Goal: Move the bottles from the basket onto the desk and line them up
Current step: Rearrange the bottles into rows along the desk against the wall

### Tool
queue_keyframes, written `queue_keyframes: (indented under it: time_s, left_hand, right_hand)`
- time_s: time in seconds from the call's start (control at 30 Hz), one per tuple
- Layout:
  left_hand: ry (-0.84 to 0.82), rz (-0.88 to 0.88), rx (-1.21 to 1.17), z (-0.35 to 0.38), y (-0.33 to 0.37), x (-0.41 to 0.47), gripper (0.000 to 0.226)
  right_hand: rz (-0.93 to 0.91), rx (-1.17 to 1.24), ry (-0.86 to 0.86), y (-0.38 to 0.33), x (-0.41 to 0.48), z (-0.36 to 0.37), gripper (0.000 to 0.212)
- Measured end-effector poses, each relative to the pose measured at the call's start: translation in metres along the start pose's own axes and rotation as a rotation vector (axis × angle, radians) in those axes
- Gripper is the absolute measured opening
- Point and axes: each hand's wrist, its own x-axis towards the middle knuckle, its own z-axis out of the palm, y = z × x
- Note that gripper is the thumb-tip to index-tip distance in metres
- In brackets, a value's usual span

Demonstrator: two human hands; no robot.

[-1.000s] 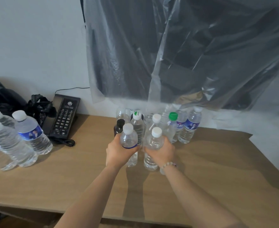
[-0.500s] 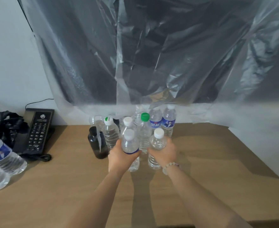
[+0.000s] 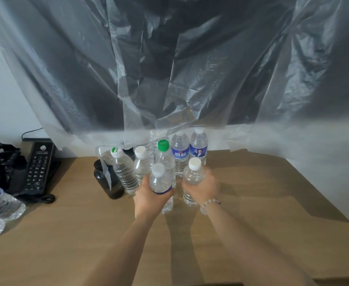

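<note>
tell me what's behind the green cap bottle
Behind the green cap bottle stands a clear bottle, its top covered by the hanging plastic sheet. Whatever lies further back is hidden by the sheet.

The wooden desk [image 3: 252,203] bears clustered bottles [image 3: 180,155] and a telephone [image 3: 38,168].

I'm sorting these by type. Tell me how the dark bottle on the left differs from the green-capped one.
The dark bottle is opaque and nearly black; the green-capped bottle is clear and see-through. The dark bottle's cap is dark like its body; the green-capped bottle's cap is bright green. The dark bottle stands at the left edge of the group; the green-capped bottle stands in its middle. Both stand upright on the desk, and neither is being held.
</note>
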Motion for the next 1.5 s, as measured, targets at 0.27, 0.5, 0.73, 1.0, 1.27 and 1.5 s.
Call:
queue_keyframes:
  time_s: [0.27, 0.5, 0.73, 1.0, 1.27, 1.5]
  left_hand:
    - [0.063, -0.049, 0.0, 0.017, 0.006, -0.002, 0.073]
    - [0.078, -0.071, 0.026, 0.024, 0.005, 0.002, 0.07]
    - [0.067, -0.085, -0.021, 0.024, -0.008, 0.005, 0.07]
    - [-0.057, -0.022, 0.118, 0.019, -0.029, 0.012, 0.077]
    - [-0.391, -0.35, 0.513, 0.019, -0.08, 0.024, 0.042]
    - [-0.435, -0.334, 0.695, 0.031, -0.102, 0.032, 0.039]
  right_hand:
    - [-0.064, -0.006, -0.051, 0.007, 0.014, 0.001, 0.05]
    - [-0.084, -0.005, -0.109, 0.005, 0.025, 0.004, 0.058]
    - [-0.107, -0.009, -0.173, 0.005, 0.026, 0.002, 0.059]
    - [0.081, -0.102, -0.271, 0.022, 0.018, 0.006, 0.099]
    - [0.225, -0.502, -0.504, 0.035, 0.0, -0.008, 0.024]
    - [0.173, -0.53, -0.491, 0.032, -0.001, 0.005, 0.025]
